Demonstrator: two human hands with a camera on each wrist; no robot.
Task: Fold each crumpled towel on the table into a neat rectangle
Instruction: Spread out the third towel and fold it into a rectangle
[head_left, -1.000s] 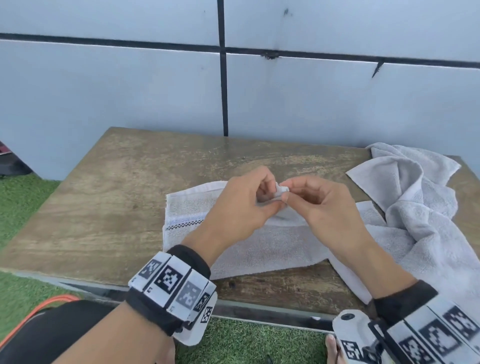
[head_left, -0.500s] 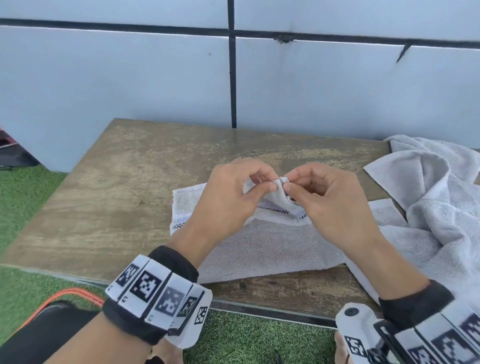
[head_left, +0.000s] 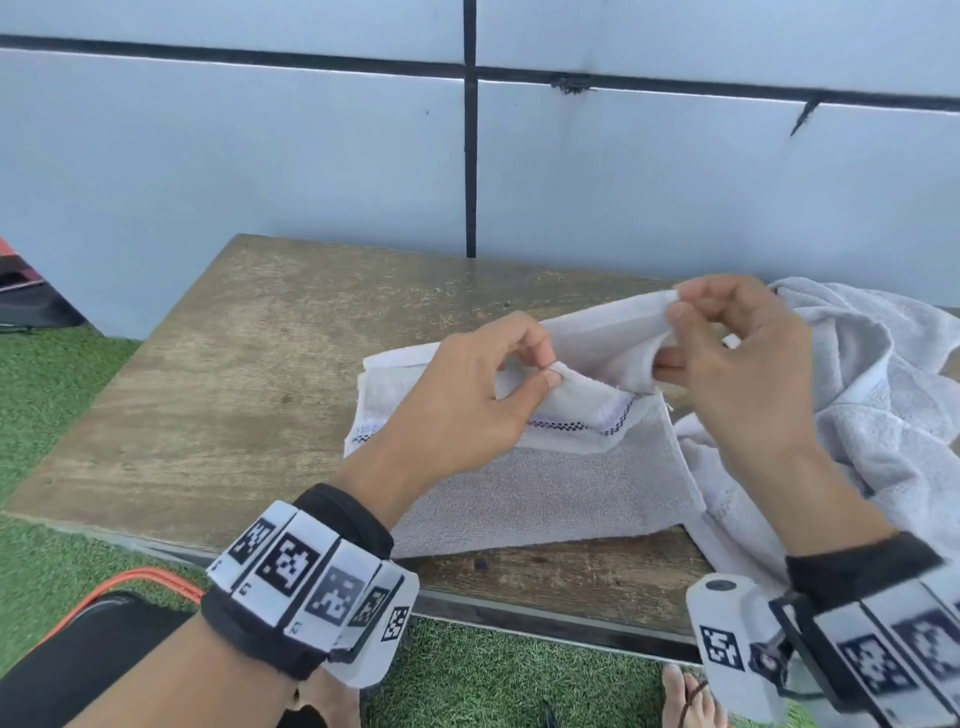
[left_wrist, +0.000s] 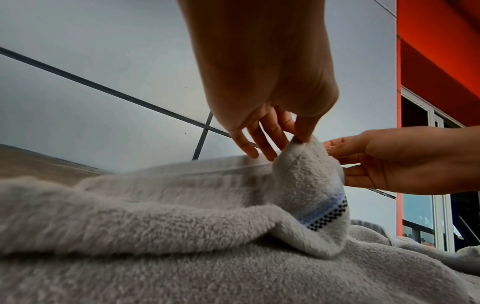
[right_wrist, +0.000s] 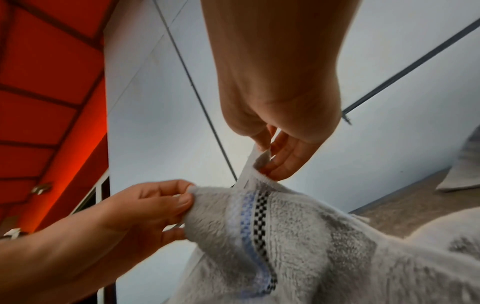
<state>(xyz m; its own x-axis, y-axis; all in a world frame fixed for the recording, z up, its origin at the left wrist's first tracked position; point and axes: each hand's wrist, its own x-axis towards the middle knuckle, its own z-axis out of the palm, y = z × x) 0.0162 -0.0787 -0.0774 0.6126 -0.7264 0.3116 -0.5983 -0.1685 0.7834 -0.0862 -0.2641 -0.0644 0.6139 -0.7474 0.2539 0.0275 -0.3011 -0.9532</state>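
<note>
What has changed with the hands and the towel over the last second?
The hands, pinching the towel edge close together before, have drawn apart: the right hand carried its corner up and rightward, and the left hand keeps pinching its own spot. The towel's near half stays flat on the table; the crumpled towel is untouched.

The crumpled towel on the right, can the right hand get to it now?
Probably yes: the crumpled towel lies right beside the right hand, nothing between them. But that hand pinches the striped towel and must let go first.
</note>
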